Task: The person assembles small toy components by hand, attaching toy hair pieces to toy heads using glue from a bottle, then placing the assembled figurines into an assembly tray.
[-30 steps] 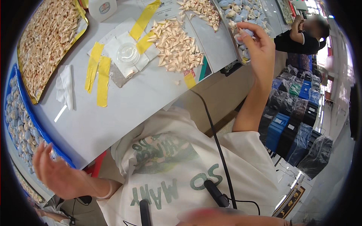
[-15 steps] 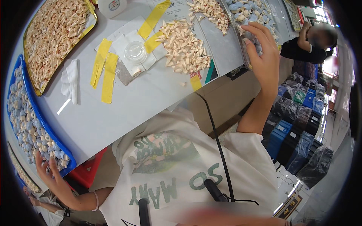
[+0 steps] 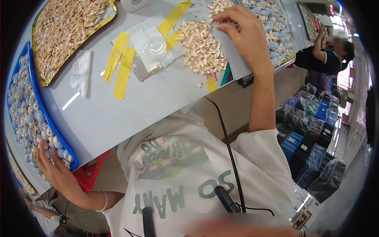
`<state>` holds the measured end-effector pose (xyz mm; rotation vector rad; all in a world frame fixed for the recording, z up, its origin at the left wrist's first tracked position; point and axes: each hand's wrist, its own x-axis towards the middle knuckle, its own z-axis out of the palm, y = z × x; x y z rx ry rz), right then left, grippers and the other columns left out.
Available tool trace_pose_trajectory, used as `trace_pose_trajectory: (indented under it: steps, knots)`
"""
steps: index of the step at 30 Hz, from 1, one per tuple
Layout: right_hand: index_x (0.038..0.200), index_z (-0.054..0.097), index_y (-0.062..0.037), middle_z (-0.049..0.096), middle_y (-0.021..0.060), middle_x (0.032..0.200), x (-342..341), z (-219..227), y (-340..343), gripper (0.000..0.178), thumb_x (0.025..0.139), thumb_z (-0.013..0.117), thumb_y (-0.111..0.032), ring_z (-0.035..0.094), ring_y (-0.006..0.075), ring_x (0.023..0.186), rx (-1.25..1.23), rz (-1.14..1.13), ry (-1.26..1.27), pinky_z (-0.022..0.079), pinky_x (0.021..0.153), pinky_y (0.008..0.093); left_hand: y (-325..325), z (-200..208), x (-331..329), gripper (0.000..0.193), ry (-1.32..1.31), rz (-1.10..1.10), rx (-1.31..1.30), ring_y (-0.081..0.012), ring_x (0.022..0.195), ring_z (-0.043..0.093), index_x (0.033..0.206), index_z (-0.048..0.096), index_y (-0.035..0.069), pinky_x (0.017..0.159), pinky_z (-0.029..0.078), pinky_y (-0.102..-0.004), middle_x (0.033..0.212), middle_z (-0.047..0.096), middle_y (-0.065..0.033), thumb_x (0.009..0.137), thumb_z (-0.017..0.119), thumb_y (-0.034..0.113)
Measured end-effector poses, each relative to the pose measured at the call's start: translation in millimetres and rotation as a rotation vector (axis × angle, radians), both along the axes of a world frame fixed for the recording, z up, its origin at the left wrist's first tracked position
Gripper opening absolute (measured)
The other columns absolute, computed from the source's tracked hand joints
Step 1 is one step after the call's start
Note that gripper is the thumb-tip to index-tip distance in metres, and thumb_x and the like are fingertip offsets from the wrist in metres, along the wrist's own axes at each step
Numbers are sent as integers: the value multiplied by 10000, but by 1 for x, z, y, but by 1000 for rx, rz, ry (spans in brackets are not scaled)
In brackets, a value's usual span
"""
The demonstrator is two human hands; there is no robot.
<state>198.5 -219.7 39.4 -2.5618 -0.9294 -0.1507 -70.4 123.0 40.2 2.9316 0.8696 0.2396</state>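
My left hand (image 3: 55, 168) rests with spread fingers over the near end of a blue tray (image 3: 53, 126) at the left. Small rounded blue-and-white pieces (image 3: 29, 106) fill that tray, and my fingertips touch among them. At the far right of the table, my right hand (image 3: 246, 37) arches over a small heap of cream pointed pieces (image 3: 218, 7). Its fingers are bent, with a gap between thumb and forefinger; no held piece shows there. Close to it lies a larger pile of cream pointed pieces (image 3: 203, 49).
A clear round dish (image 3: 154, 48) sits on white sheets among yellow tape strips (image 3: 123, 73). Nearby lies a white cloth (image 3: 81, 73). A yellow-edged tray (image 3: 46, 83) of cream pieces stands far left; more blue-and-white pieces (image 3: 272, 23) lie far right. Another person (image 3: 327, 49) is beyond.
My right hand has moved left from the blue-and-white pieces to the cream heap, its fingers more bent. My left hand stays at the blue tray. The view has shifted slightly.
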Motion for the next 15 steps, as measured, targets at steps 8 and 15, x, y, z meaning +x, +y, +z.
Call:
trace_pose_trajectory:
  steps: [8,15]
  knots:
    - [770,549,-16,545,92,776,11,-10,-8,68,715,567,-50,507,260,743,-19,45,15,398,667,330,-3,4,0,259,-142,23,-103,-209,968,477,1119,525,63,742,413,-309,1092,474,-106,867,473,95]
    - [856,570,-3,548,100,798,-8,8,1,90,778,525,-17,523,229,735,51,1,-120,413,676,304,4,1,0,236,-212,30,-154,-218,957,474,1085,515,28,777,394,-308,1077,475,-108,862,472,90]
